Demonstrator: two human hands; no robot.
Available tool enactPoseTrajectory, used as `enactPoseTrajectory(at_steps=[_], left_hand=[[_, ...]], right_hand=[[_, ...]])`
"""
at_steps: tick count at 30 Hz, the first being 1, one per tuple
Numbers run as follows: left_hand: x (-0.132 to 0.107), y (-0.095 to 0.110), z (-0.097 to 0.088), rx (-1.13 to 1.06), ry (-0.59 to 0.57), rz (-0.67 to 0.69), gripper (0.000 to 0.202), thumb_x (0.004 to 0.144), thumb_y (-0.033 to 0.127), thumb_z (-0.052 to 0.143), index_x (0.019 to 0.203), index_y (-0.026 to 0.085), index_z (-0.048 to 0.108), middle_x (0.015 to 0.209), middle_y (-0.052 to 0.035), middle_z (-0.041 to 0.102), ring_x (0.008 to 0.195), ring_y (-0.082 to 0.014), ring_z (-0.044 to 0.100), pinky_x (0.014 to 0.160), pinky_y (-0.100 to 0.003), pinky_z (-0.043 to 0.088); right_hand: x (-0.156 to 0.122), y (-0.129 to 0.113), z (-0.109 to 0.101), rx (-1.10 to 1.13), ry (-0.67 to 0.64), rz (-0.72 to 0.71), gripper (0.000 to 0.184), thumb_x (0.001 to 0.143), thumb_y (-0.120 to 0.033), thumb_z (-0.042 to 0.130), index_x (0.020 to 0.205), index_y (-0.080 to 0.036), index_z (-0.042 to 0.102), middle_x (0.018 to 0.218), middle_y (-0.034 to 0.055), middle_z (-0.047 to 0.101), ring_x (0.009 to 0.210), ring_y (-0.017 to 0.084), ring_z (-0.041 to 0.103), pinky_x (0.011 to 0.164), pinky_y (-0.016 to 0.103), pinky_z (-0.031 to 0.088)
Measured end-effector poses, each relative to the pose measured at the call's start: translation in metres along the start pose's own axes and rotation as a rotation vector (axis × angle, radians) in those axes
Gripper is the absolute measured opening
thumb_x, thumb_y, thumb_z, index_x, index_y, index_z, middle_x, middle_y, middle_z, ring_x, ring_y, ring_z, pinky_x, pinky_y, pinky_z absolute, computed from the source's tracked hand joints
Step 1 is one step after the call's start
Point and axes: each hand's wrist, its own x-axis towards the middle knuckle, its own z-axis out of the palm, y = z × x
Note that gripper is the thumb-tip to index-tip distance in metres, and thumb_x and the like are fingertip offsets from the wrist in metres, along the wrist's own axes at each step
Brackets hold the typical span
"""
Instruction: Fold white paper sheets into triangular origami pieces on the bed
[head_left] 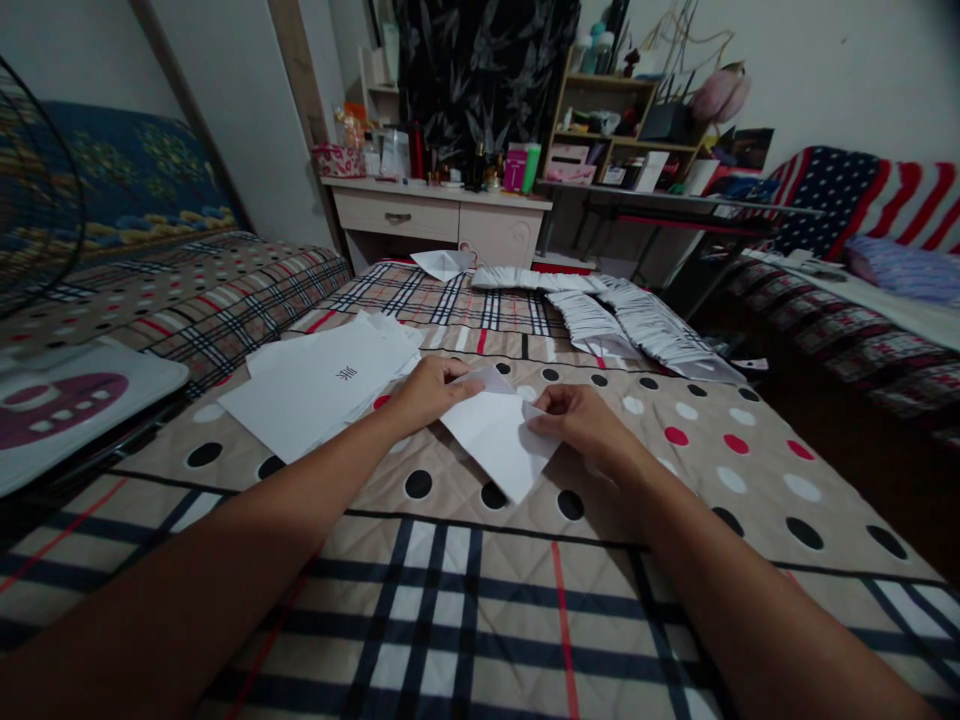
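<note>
A white sheet of paper [499,435] with folded edges lies at an angle on the bedspread before me, one corner towards me. My left hand [435,392] holds its upper left edge, thumb and fingers closed on a raised flap. At the right corner my right hand [577,418] pinches another small flap between thumb and fingertips. Beside my left hand is a loose pile of flat white sheets [315,385]; the top one bears a small dark printed mark. Beyond my hands, long rows of folded white papers [652,325] lie packed close together.
A polka-dot and plaid bedspread [517,590] covers the bed. One folded paper [444,263] lies at its far edge. A white folding table [97,405] stands at the left, near a fan [37,190]. Behind are a cluttered dresser [397,212] and a desk with shelves [607,130].
</note>
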Motion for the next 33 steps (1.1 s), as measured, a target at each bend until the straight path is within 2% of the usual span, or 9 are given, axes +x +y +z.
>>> enactPoseTrajectory(at_steps=[3,7,10,12,14,19,24,27,33], left_hand=[[0.001,-0.004,0.004,0.014,0.03,0.01,0.024,0.077,0.032,0.065,0.085,0.011,0.074,0.079,-0.0032,0.073,0.067,-0.0156,0.062,0.059,-0.024,0.046],[-0.001,-0.007,0.009,0.092,-0.008,0.064,0.019,0.072,0.026,0.07,0.086,0.014,0.074,0.081,-0.0016,0.074,0.074,-0.0169,0.066,0.066,-0.025,0.049],[-0.007,-0.003,0.014,0.321,-0.048,0.193,0.019,0.07,0.019,0.072,0.089,0.02,0.076,0.085,-0.0008,0.074,0.08,-0.0182,0.066,0.073,-0.028,0.049],[-0.011,0.003,0.019,0.526,-0.032,0.287,0.018,0.073,0.018,0.072,0.09,0.022,0.076,0.087,-0.002,0.074,0.083,-0.0199,0.066,0.075,-0.03,0.048],[-0.014,0.008,0.023,0.628,-0.004,0.328,0.018,0.076,0.016,0.069,0.09,0.023,0.077,0.085,-0.0036,0.073,0.082,-0.0206,0.065,0.074,-0.031,0.047],[-0.018,0.009,0.033,0.428,0.111,0.313,0.023,0.072,0.002,0.065,0.083,0.018,0.076,0.08,-0.0036,0.071,0.076,-0.0165,0.065,0.069,-0.026,0.047],[-0.019,0.007,0.036,0.308,0.234,0.396,0.024,0.068,-0.004,0.063,0.076,0.016,0.073,0.077,-0.0024,0.07,0.073,-0.0146,0.064,0.068,-0.024,0.047],[-0.019,0.008,0.037,0.302,0.233,0.42,0.025,0.067,-0.006,0.063,0.077,0.015,0.072,0.076,-0.0025,0.068,0.072,-0.0141,0.063,0.067,-0.024,0.047],[-0.023,0.009,0.038,0.307,0.197,0.441,0.023,0.071,-0.002,0.063,0.081,0.016,0.073,0.078,-0.0029,0.067,0.075,-0.0142,0.062,0.067,-0.025,0.047]], right_hand=[[0.002,0.003,-0.004,-0.172,-0.132,-0.066,0.014,0.057,-0.02,0.071,0.066,-0.017,0.061,0.061,-0.0019,0.062,0.056,0.012,0.055,0.05,0.021,0.039],[0.003,0.01,-0.005,-0.242,-0.086,-0.14,0.023,0.064,-0.025,0.073,0.086,-0.019,0.071,0.073,0.0008,0.069,0.064,0.014,0.06,0.055,0.021,0.042],[0.004,0.015,-0.004,-0.251,-0.063,-0.115,0.017,0.07,-0.027,0.068,0.084,-0.019,0.073,0.076,0.0025,0.071,0.064,0.014,0.061,0.054,0.022,0.042],[0.005,0.017,-0.003,-0.261,-0.055,-0.105,0.016,0.07,-0.026,0.068,0.083,-0.019,0.073,0.075,0.0028,0.071,0.064,0.014,0.061,0.054,0.022,0.042],[0.005,0.017,-0.002,-0.269,-0.05,-0.109,0.016,0.068,-0.023,0.069,0.083,-0.018,0.073,0.073,0.0026,0.071,0.064,0.014,0.061,0.055,0.022,0.043],[0.005,0.013,-0.003,-0.23,-0.05,-0.087,0.019,0.064,-0.018,0.07,0.083,-0.017,0.073,0.069,0.0016,0.068,0.061,0.013,0.059,0.054,0.022,0.042],[0.0,0.01,-0.003,-0.114,-0.07,-0.013,0.013,0.066,-0.023,0.068,0.076,-0.015,0.072,0.063,0.0,0.066,0.052,0.01,0.053,0.048,0.02,0.037],[-0.001,0.01,-0.002,-0.123,-0.027,0.005,0.014,0.067,-0.029,0.069,0.069,-0.015,0.071,0.059,-0.0002,0.064,0.048,0.009,0.05,0.044,0.02,0.033],[-0.002,0.008,0.002,-0.192,0.073,0.063,0.012,0.063,-0.026,0.07,0.069,-0.015,0.073,0.06,0.0015,0.066,0.05,0.01,0.053,0.045,0.02,0.034]])
